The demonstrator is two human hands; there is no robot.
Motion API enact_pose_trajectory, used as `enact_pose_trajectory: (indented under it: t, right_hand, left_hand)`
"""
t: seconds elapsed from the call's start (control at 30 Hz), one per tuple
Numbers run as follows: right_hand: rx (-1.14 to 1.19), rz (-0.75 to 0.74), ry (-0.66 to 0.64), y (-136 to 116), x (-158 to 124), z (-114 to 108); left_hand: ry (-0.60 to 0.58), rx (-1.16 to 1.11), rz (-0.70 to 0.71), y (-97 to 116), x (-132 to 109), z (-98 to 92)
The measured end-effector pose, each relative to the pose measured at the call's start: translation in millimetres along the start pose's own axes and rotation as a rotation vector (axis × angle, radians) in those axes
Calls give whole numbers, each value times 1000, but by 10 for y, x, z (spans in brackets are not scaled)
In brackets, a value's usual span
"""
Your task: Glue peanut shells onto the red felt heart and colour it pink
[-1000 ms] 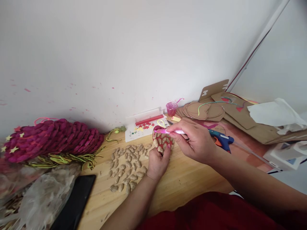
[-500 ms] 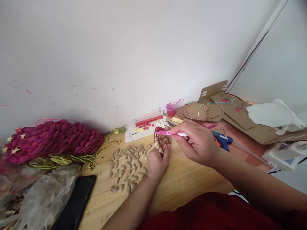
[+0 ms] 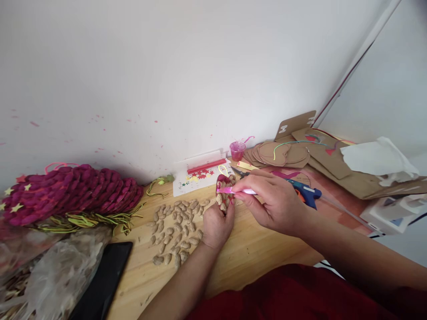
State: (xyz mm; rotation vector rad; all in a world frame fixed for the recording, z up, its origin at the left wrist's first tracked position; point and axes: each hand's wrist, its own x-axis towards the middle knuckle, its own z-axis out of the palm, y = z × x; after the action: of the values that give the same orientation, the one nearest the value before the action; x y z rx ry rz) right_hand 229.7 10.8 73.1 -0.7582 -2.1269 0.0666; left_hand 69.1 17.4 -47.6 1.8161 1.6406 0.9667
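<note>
My left hand [image 3: 217, 226] grips a peanut-covered ornament [image 3: 223, 203] from below, its top peanuts painted magenta and a yellow loop [image 3: 223, 169] at its upper end. Pinched in my right hand [image 3: 271, 200] is a white-handled paintbrush [image 3: 245, 191], pink toward the tip. The brush tip touches the ornament's upper left part. Loose unshelled peanuts [image 3: 178, 226] lie spread on the wooden table left of my left hand. Behind the ornament, a small clear cup [image 3: 237, 151] holds magenta paint, with a pink-stained handle sticking out.
At the left stands a row of magenta peanut pieces [image 3: 70, 191], beside a plastic bag [image 3: 63, 275] and a black tray [image 3: 103, 280]. Paper with star cutouts [image 3: 200, 177] lies near the wall. Cardboard shapes [image 3: 280, 153] and a blue glue gun [image 3: 308, 195] are at the right.
The brush tip has moved slightly down on the ornament, my right hand with it. My left hand keeps its hold, and the whole view has shifted a little.
</note>
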Motion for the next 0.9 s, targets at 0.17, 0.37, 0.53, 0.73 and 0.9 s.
enact_pose_trajectory:
  t: [0.17,0.37,0.53,0.73,0.9]
  right_hand:
    - [-25,-10,4,38,40,-39]
    - [-49,-4,44,128,74,-48]
    - [-26,4,14,69,49,-30]
    - [-37,4,25,58,57,-40]
    - [-66,9,32,88,79,-51]
  left_hand:
    - [17,7,18,-19,-2,13]
    - [11,20,22,-33,-11,19]
    - [15,33,23,-31,-4,26]
    - [14,49,31,-13,-6,21]
    - [6,57,35,-7,-7,10]
